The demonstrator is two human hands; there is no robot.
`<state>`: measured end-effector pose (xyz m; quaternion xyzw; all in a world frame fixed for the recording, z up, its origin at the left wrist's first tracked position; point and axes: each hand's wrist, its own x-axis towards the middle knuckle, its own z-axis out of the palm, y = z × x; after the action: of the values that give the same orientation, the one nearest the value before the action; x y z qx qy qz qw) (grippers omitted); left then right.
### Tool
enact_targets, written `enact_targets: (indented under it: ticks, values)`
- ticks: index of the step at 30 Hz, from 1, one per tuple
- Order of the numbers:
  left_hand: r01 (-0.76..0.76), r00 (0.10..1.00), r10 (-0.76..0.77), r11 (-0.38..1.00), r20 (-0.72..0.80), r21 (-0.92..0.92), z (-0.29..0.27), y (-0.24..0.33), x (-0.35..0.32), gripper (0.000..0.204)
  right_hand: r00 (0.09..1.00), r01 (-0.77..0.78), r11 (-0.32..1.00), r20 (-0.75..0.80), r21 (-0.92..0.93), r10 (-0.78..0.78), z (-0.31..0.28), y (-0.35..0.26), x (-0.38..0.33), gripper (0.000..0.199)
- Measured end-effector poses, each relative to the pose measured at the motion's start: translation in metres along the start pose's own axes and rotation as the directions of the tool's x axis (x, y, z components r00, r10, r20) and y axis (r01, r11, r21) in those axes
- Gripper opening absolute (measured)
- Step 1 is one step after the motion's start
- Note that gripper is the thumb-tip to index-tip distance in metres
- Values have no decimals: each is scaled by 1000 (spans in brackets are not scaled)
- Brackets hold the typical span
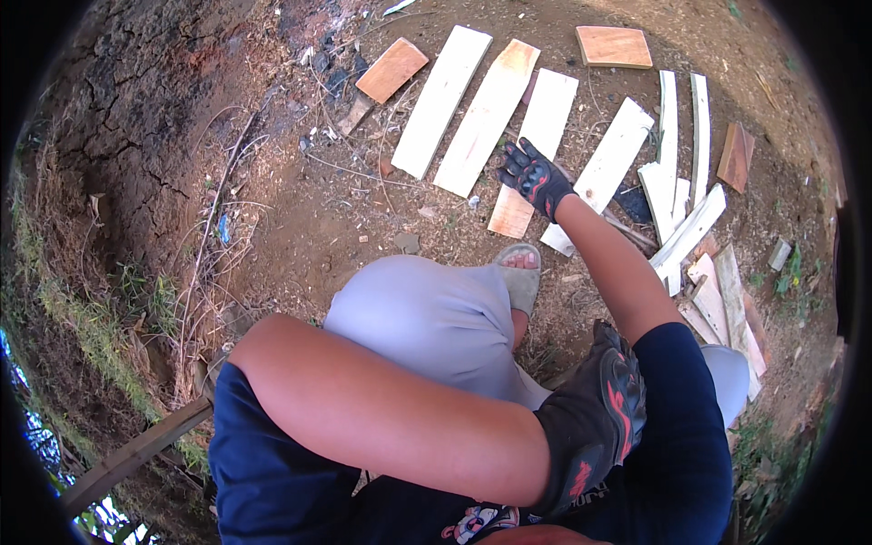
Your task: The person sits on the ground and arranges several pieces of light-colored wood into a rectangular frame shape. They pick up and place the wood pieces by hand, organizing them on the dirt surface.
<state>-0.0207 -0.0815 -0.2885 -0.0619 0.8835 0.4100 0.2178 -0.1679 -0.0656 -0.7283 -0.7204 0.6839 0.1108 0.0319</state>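
My right hand [536,180], in a black glove with red trim, reaches forward with its fingers apart. It is over or against a pale plank [549,113]; contact cannot be told. Left of it lie two more pale planks, a long one [442,100] and one with a slanted end [488,118]. Another pale plank [615,156] lies just right of the hand. My left hand [595,418], gloved alike, is crossed over my body beside my right upper arm. Its fingers are mostly hidden, so its grip does not show.
Reddish-brown wood blocks lie at the back left [392,70], back centre [614,46] and right [736,158]. Narrow pale strips [690,232] overlap at the right. Dry vines [218,200] and a cracked earth bank [109,127] are at the left. My sandalled foot [520,277] stands close to the planks.
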Motion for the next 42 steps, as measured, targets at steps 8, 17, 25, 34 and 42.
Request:
enact_targets:
  ticks: [8, 17, 25, 34, 42]
  values:
    - [-31, 999, 30, 999, 15, 21, 6, 0, -3, 27, 984, -106, 994, -148, -17, 102, 4, 11, -19, 26]
    - [-172, 984, 169, 984, 50, 52, 19, 4, -1, 27, 975, -222, 969, 10, 107, 223, 6, 19, -48, 54]
    - [-417, 907, 406, 904, 114, 96, 48, 5, 6, 28, 838, -524, 752, 80, 400, 540, -82, 58, -161, 83]
    - [-567, 817, 539, 815, 206, 116, 51, -2, 22, 28, 353, -935, 256, 566, 245, 745, -127, 113, -473, 70]
    - [-584, 789, 523, 801, 322, 129, 39, -16, 32, 29, 320, -854, 451, 945, 258, 66, -121, -35, -514, 63]
